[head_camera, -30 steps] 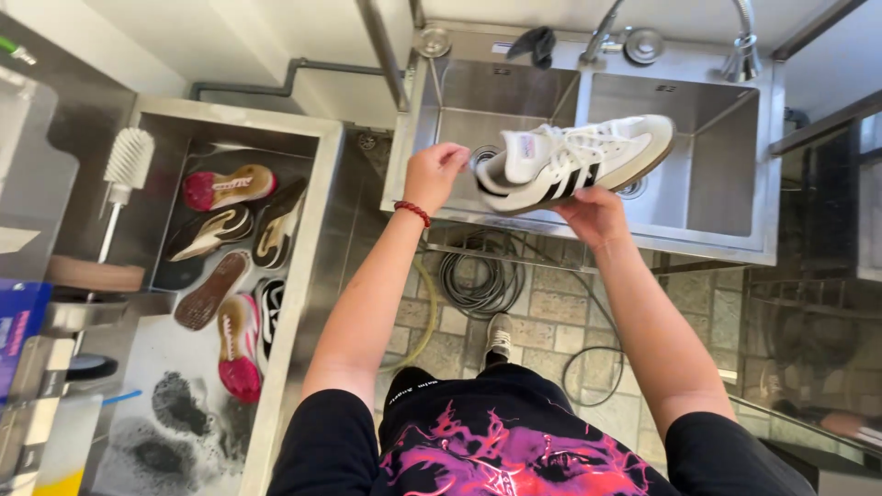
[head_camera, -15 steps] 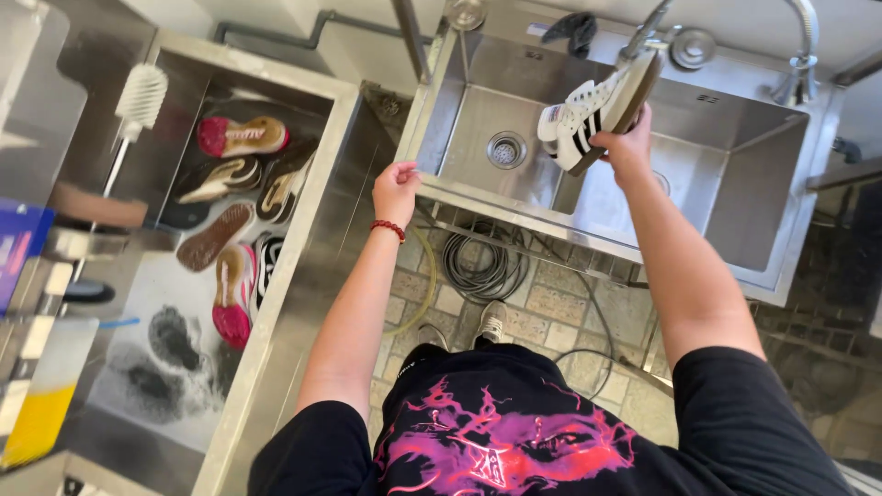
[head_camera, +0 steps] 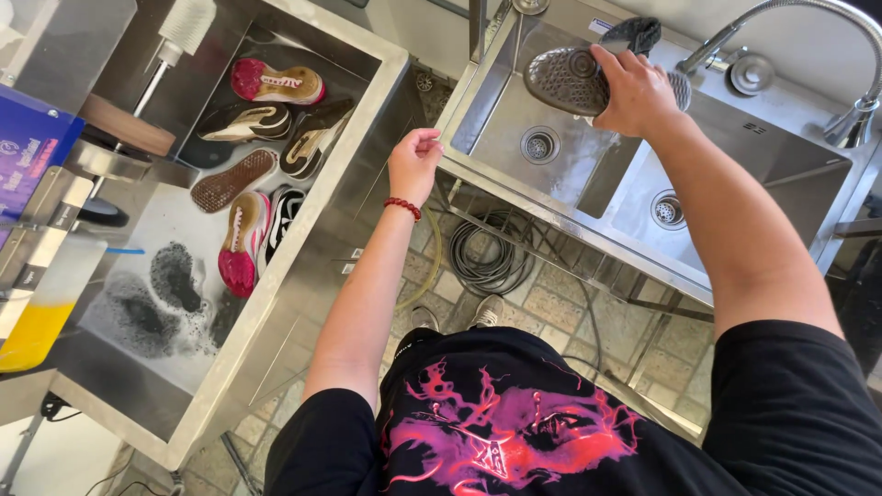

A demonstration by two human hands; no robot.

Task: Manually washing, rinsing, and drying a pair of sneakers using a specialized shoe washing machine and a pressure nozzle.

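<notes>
1. Nearest the camera: black shirt (head_camera: 514,432) with a pink and red print, both bare arms reaching out from it.
2. Floor below: stone tiles, a coiled hose (head_camera: 487,262) under the sink frame.
3. Left hand (head_camera: 413,165), red bead bracelet (head_camera: 402,208) at the wrist, hangs over the gap between the two steel units. Fingers loosely curled, holding nothing, touching nothing.
4. At 9 o'clock from the left hand: steel tray (head_camera: 303,239) with several shoes and insoles, among them a pink-toed shoe (head_camera: 241,248); dark soapy patches on the wet tray floor nearer the camera.
5. Right hand (head_camera: 638,92) at 1 o'clock from the left hand, well apart from it, raised over the double sink (head_camera: 781,174). Fingers closed around the sneaker (head_camera: 574,78), gripping its middle.
6. The sneaker is sole-up, grey tread facing the camera, one end sticking out at 9 o'clock from the fingers, above the left basin drain (head_camera: 538,144).
7. Change against half a second earlier: the white upper with black stripes showed then; now only the sole shows. The left hand has stayed empty.
8. Farthest: curved tap (head_camera: 781,14) at 2 o'clock from the right hand.
</notes>
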